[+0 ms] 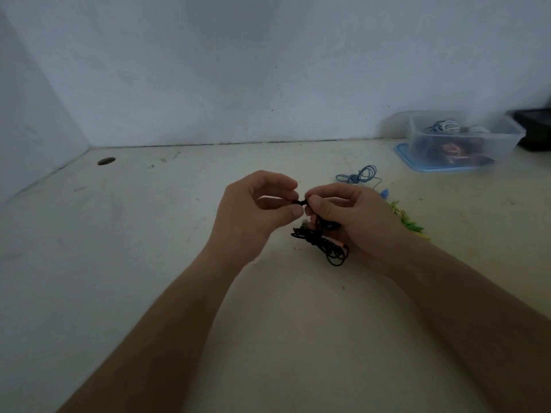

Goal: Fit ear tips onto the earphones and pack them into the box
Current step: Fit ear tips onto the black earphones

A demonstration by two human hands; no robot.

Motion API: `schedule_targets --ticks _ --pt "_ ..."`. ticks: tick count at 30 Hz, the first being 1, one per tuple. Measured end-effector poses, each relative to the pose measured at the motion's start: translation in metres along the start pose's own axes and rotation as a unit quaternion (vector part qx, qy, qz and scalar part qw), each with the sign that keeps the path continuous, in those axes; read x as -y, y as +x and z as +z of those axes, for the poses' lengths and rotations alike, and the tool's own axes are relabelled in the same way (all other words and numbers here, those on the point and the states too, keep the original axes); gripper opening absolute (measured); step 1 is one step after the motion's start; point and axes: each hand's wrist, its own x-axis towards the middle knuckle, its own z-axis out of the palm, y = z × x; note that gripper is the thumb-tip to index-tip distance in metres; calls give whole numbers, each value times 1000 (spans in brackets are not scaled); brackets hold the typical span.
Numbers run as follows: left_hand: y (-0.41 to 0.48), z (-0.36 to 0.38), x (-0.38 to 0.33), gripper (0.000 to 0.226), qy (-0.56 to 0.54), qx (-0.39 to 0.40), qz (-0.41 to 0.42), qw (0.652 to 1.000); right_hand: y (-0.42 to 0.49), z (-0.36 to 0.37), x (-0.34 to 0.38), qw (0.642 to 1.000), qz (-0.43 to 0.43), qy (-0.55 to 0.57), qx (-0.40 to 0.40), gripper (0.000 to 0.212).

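Pinched between thumb and forefinger, the left hand [256,208] clamps a small black ear tip [298,202] — its opening apparently facing right. Directly opposite, the right hand [351,216] grips the black earphones [323,242], bud held level with the tip, cable bundle hanging beneath over the table [149,263]. Tip and bud meet along one horizontal line; seating looks incomplete. Clear box [465,141] stands well apart, far right — nearer the right hand.

The light over my desk [149,263] is dim and bluish. Edges bend outward, and the plastic box [465,138] looks blurred.
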Motion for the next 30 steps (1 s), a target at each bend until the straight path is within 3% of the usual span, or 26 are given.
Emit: schedule_targets --ticks 22,26,30 --pt "-1 0 1 26 -60 16 -33 998 4 -3 -2 999 -37 -19 -3 6" --pt "-1 -1 2 23 -63 14 -33 997 4 -3 -2 999 -36 -20 7 18" --pt "-1 0 3 21 -74 14 -31 997 4 -4 -1 999 -33 -12 14 10"
